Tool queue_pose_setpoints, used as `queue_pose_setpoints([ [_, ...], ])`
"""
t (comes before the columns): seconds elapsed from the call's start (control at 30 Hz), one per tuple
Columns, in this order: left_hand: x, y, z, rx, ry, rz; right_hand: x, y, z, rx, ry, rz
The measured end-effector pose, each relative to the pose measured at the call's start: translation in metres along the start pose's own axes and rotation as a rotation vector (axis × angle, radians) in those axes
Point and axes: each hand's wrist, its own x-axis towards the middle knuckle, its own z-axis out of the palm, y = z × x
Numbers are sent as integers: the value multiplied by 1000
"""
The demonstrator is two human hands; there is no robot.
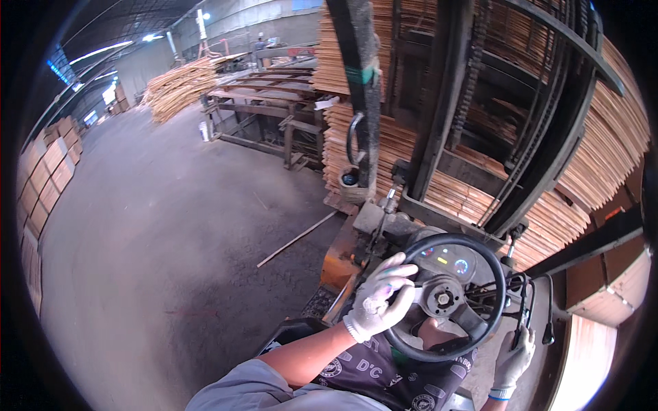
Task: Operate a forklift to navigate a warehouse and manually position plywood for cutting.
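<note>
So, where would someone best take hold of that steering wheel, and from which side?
Probably by the rim of the steering wheel, at its left, coming in from the left: it is a slim ring with open gaps inside, so fingers could wrap around it. The left hand is at that side; the right hand is by the levers.

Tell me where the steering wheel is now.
In the head view, the steering wheel sits low and right of centre, below the forklift mast, with the left hand at its left side.
</note>
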Motion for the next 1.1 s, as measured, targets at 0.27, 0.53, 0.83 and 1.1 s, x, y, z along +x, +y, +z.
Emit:
queue_pose_setpoints([
  [0.27,30,-11,13,113,-83,-70,36,-34,0,63,-2,30],
  [0.53,36,-33,32,110,-85,-79,68,-35,23,157,123,34],
  [0.83,50,-31,56,166,-168,55,100,25,162,691,165,328],
  [1.1,70,5,88,233,-199,199,171,56,254,881,64,372],
])
